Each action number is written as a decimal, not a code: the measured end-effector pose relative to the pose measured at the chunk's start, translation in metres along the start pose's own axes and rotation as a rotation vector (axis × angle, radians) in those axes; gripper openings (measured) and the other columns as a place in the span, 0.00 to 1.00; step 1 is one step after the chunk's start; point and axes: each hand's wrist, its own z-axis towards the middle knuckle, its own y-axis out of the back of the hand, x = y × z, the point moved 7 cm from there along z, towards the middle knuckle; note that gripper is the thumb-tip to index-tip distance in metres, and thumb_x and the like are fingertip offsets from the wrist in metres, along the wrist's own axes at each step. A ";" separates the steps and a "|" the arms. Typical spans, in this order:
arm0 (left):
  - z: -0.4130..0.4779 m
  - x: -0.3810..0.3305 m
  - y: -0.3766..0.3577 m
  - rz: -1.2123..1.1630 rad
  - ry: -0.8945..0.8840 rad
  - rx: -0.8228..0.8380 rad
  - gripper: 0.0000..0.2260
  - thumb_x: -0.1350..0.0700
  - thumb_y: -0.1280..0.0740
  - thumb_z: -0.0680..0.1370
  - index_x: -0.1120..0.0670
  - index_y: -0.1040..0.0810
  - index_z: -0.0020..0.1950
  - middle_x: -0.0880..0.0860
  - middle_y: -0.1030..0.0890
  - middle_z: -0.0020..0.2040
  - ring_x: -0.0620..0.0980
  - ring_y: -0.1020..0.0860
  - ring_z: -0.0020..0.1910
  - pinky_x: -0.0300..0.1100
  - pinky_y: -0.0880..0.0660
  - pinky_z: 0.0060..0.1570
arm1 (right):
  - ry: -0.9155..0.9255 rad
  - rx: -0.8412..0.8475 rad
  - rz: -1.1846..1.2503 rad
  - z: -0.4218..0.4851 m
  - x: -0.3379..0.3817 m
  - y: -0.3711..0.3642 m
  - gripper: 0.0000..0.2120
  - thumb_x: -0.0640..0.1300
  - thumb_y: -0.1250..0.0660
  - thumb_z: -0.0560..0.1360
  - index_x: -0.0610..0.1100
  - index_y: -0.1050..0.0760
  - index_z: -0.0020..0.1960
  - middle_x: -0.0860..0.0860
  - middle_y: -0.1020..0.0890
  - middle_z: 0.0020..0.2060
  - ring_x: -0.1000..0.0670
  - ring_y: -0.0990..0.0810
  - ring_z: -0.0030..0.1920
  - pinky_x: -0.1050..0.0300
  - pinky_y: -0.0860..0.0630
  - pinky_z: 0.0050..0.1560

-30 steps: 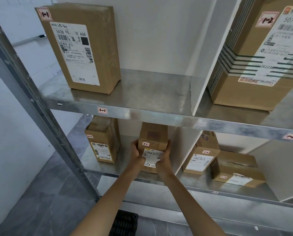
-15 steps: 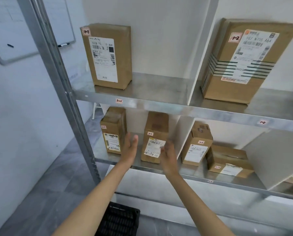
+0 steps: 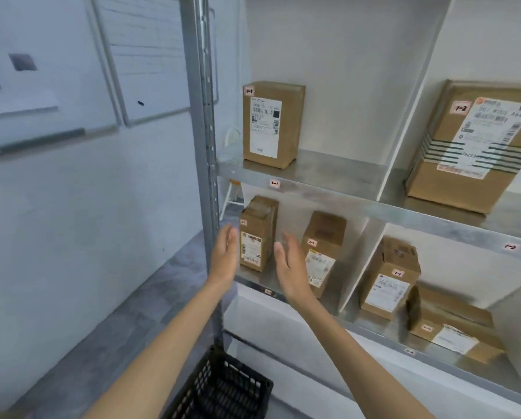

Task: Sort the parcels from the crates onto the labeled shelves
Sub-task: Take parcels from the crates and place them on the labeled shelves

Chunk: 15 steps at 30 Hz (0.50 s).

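1. Shelving (image 3: pixel 313 193) is filling the right side of the view, with a grey upright post (image 3: pixel 200 116) closing its left end. Left of the post, open floor is running along a white wall that is carrying a whiteboard (image 3: pixel 150 55).
2. On the upper shelf a 1-1 parcel (image 3: pixel 272 125) is standing upright near the front left corner. Bare metal is stretching from it to the upper divider (image 3: pixel 410 101), and a large 1-2 parcel (image 3: pixel 477 146) is leaning in the bay beyond.
3. On the lower shelf (image 3: pixel 268 290) the left bay is holding two upright parcels with a gap between them. A narrow parcel (image 3: pixel 257 234) is sitting at the left end, and the 2-1 parcel (image 3: pixel 324 252) is standing just beside the lower divider (image 3: pixel 359 261), near the front edge.
4. Right of that divider a 2-2 parcel (image 3: pixel 389 276) is standing upright, and a flat parcel (image 3: pixel 452 325) is lying close to the front edge.
5. The left hand (image 3: pixel 224 255) is hovering in front of the post, palm turned inward, fingers straight and gripping nothing.
6. The right hand (image 3: pixel 289 267) is hovering in front of the gap, overlapping the left edge of the 2-1 parcel in the view. Its fingers are straight and it is holding nothing.
7. A black crate (image 3: pixel 222 388) is sitting on the floor below the forearms, at the foot of the post.
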 end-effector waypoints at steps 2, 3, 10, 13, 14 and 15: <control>-0.011 -0.001 0.032 0.021 -0.021 -0.122 0.15 0.52 0.47 0.83 0.56 0.30 0.66 0.49 0.26 0.60 0.46 0.29 0.62 0.31 0.36 0.57 | 0.081 0.083 0.023 -0.007 0.017 -0.018 0.21 0.51 0.46 0.82 0.48 0.39 0.73 0.51 0.35 0.71 0.51 0.38 0.72 0.51 0.41 0.73; -0.019 -0.003 0.047 0.031 -0.028 -0.172 0.14 0.53 0.47 0.83 0.57 0.30 0.65 0.49 0.26 0.59 0.46 0.29 0.60 0.28 0.36 0.54 | 0.116 0.122 0.039 -0.011 0.026 -0.027 0.21 0.52 0.46 0.81 0.47 0.38 0.72 0.50 0.34 0.71 0.52 0.39 0.72 0.51 0.42 0.73; -0.122 0.002 0.134 0.115 0.020 -0.512 0.08 0.56 0.46 0.83 0.55 0.28 0.54 0.51 0.25 0.52 0.45 0.29 0.53 0.29 0.35 0.47 | 0.210 0.414 0.120 -0.084 0.056 -0.085 0.20 0.49 0.44 0.81 0.44 0.36 0.71 0.47 0.32 0.70 0.49 0.38 0.72 0.50 0.43 0.73; -0.182 0.003 0.157 0.163 0.038 -0.632 0.09 0.54 0.46 0.83 0.54 0.27 0.52 0.49 0.25 0.50 0.44 0.28 0.51 0.32 0.35 0.49 | 0.233 0.586 0.143 -0.133 0.053 -0.107 0.21 0.52 0.45 0.81 0.46 0.36 0.71 0.48 0.33 0.70 0.49 0.40 0.72 0.49 0.43 0.74; -0.203 0.006 0.163 0.180 0.052 -0.653 0.10 0.53 0.46 0.83 0.54 0.27 0.53 0.48 0.25 0.51 0.42 0.28 0.50 0.30 0.34 0.49 | 0.233 0.648 0.148 -0.151 0.051 -0.114 0.20 0.53 0.45 0.81 0.47 0.36 0.71 0.49 0.33 0.70 0.50 0.41 0.73 0.48 0.44 0.74; -0.225 0.010 0.170 0.192 0.075 -0.673 0.10 0.52 0.47 0.83 0.53 0.27 0.53 0.47 0.25 0.50 0.41 0.28 0.50 0.28 0.34 0.47 | 0.230 0.700 0.159 -0.169 0.050 -0.119 0.20 0.53 0.46 0.81 0.48 0.35 0.71 0.50 0.33 0.70 0.50 0.41 0.73 0.47 0.43 0.74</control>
